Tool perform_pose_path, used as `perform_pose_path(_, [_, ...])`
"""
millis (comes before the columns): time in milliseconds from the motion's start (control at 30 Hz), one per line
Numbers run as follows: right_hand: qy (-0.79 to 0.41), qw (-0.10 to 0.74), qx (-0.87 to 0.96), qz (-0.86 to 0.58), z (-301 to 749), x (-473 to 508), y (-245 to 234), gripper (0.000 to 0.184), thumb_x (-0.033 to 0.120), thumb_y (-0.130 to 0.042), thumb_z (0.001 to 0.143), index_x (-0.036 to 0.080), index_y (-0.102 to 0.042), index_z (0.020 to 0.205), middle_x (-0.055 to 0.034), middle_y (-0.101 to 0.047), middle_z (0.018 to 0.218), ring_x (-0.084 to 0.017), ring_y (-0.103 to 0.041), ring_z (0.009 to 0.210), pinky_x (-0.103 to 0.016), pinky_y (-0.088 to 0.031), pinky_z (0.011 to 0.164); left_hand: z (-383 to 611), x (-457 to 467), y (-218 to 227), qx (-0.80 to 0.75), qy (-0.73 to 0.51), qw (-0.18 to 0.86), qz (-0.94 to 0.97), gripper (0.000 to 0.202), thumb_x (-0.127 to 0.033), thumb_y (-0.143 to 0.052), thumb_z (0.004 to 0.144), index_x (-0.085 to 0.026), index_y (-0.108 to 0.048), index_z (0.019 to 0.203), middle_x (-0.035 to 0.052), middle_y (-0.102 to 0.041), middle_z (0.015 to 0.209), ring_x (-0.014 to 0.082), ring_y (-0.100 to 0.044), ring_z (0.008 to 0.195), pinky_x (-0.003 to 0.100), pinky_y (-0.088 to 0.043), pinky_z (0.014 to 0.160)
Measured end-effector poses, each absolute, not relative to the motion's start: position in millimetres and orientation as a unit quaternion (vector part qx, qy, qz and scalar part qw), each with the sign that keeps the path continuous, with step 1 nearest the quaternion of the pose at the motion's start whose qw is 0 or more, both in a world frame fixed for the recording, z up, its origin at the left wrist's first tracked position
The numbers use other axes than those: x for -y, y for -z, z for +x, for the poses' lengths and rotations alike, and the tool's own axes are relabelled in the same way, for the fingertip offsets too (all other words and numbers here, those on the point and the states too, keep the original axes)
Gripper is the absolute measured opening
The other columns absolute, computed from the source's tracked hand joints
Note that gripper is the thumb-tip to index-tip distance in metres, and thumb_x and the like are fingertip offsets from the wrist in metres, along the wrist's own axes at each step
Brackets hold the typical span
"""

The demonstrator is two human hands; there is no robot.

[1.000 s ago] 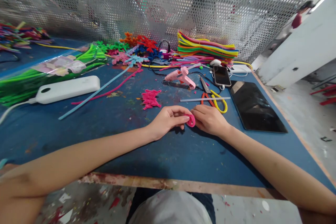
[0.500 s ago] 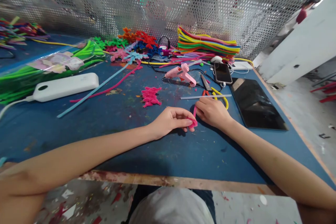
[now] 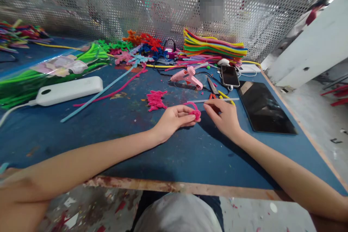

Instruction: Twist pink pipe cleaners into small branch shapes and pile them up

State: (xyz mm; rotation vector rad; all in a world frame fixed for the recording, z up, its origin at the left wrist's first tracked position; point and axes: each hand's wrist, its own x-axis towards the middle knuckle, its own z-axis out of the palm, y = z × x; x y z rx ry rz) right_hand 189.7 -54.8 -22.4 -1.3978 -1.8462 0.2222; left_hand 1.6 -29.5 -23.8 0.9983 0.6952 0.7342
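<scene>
My left hand is closed on a pink pipe cleaner, pinched between thumb and fingertips. One part of it is coiled into a small bunch, and a loose end arches back over the fingers. My right hand is just to the right, apart from the pipe cleaner, with its thumb and fingers parted and nothing visible between them. Beyond the left hand lies a cluster of bent pink pipe-cleaner pieces. A clear glue stick lies behind both hands, next to scissors whose handles are partly hidden.
A pink glue gun, a phone and a black tablet lie on the blue table. Bundled colored pipe cleaners are at the back. At left are a white device and bagged green pipe cleaners.
My right hand has let go of the pink pipe cleaner, and its fingers have parted. The loose end now curves over toward the left. My left hand has risen slightly, still holding it.
</scene>
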Motion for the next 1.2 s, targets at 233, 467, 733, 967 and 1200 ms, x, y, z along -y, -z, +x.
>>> perform_pose_path(233, [-0.34, 0.474, 0.616, -0.529, 160, 77, 23, 0.022, 0.037, -0.063, 0.075, 0.018, -0.067, 0.086, -0.0028, -0.065, 0.073, -0.013, -0.057, 0.06, -0.023, -0.045, 0.051, 3, 32, 25, -0.342, -0.398, 0.733, 0.433, 0.018, -0.021, -0.077, 0.061, -0.012, -0.069, 0.074, 0.0008, -0.068, 0.072, 0.0075, -0.061, 0.064, 0.02, -0.05, 0.068])
perform_pose_path(467, [-0.427, 0.481, 0.58, -0.5, 168, 70, 23, 0.021, 0.038, -0.057, 0.081, 0.018, -0.062, 0.079, 0.002, -0.054, 0.057, -0.008, -0.045, 0.046, -0.02, -0.036, 0.042, -1, 28, 20, -0.341, -0.359, 0.686, 0.534, 0.024, -0.03, -0.067, 0.073, -0.013, -0.068, 0.089, 0.0056, -0.068, 0.081, 0.014, -0.063, 0.075, 0.02, -0.049, 0.058])
perform_pose_path(733, [-0.452, 0.456, 0.607, -0.468, 170, 71, 22, 0.02, 0.037, -0.055, 0.083, 0.017, -0.059, 0.078, 0.0028, -0.049, 0.06, -0.008, -0.042, 0.05, -0.021, -0.034, 0.046, -12, 24, 13, -0.312, -0.366, 0.429, 0.765, 0.019, -0.03, -0.057, 0.082, -0.015, -0.067, 0.088, 0.0032, -0.069, 0.082, 0.0124, -0.063, 0.072, 0.021, -0.049, 0.064])
perform_pose_path(967, [-0.558, 0.459, 0.544, -0.426, 165, 74, 23, 0.02, 0.036, -0.054, 0.084, 0.018, -0.053, 0.077, 0.0048, -0.046, 0.059, -0.007, -0.041, 0.049, -0.02, -0.034, 0.045, -22, 16, 19, -0.169, -0.398, 0.137, 0.891, 0.015, -0.021, -0.052, 0.085, -0.017, -0.062, 0.097, 0.0051, -0.068, 0.092, 0.0136, -0.063, 0.088, 0.025, -0.048, 0.081])
perform_pose_path(1200, [-0.596, 0.453, 0.524, -0.407, 161, 78, 21, 0.021, 0.037, -0.05, 0.087, 0.018, -0.051, 0.078, 0.0039, -0.053, 0.057, -0.008, -0.05, 0.05, -0.019, -0.04, 0.046, -29, 6, 20, -0.011, -0.346, -0.109, 0.932, 0.023, -0.016, -0.042, 0.088, -0.013, -0.054, 0.107, 0.0106, -0.066, 0.098, 0.0182, -0.062, 0.091, 0.031, -0.051, 0.082])
